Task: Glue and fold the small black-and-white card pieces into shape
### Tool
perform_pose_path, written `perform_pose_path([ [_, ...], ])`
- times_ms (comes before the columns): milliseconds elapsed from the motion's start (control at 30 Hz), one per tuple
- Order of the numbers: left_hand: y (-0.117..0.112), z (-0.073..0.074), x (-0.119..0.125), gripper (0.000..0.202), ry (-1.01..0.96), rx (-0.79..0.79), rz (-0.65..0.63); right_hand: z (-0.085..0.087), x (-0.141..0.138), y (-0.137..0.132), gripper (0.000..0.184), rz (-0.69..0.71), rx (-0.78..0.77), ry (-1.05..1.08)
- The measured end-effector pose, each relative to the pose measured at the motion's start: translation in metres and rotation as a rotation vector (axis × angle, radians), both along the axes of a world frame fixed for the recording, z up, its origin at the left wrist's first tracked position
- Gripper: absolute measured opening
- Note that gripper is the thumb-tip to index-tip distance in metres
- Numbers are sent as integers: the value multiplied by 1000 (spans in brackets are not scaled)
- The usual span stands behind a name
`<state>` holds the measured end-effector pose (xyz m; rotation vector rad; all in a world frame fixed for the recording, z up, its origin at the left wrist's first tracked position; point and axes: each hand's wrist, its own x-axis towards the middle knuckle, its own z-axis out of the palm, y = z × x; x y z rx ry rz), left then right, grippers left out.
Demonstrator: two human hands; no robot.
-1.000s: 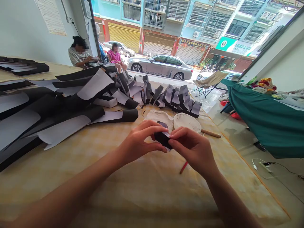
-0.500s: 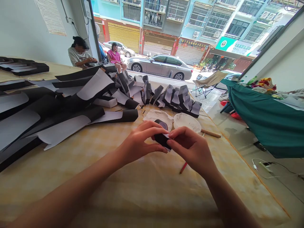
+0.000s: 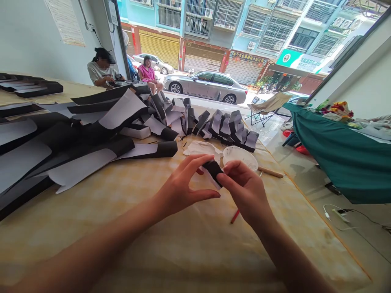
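Observation:
A small folded piece of black and white card (image 3: pixel 215 171) is held above the table, its black face turned up and a white edge along its lower left side. My right hand (image 3: pixel 249 191) pinches the near right end between thumb and fingers. At the far end, the fingers of my left hand (image 3: pixel 180 183) touch the piece, while the thumb is spread well away from it. Behind the hands lie a crumpled white sheet (image 3: pixel 203 149) and a round whitish dish (image 3: pixel 241 158). A red stick (image 3: pixel 235 216) lies partly hidden under my right hand.
Long black and white card pieces (image 3: pixel 88 162) are heaped on the left of the table (image 3: pixel 183 248). Smaller folded pieces (image 3: pixel 226 124) stand in a row at the back. A wooden stick (image 3: pixel 270 171) lies by the dish. Another person (image 3: pixel 102 69) sits at the far left.
The folded card has turned so that more of its black face shows. My left thumb has come away from it; the right hand keeps its pinch.

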<state>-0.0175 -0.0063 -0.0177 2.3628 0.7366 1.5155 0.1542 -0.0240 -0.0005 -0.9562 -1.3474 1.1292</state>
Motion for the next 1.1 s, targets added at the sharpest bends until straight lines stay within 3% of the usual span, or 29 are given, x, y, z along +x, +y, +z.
perform_pose_path([
  [133,-1,-7,5,67,-47,23,17,-5,-8,-3,22,-65,-17,105],
  [400,2,1,1,56,-5,103,-64,-2,-9,-9,28,70,-61,215],
  [633,2,-2,4,57,-18,91,-45,-2,-11,-11,21,-3,9,203],
  [1100,3,-3,5,56,-19,102,-42,-2,-11,-12,20,-12,64,165],
])
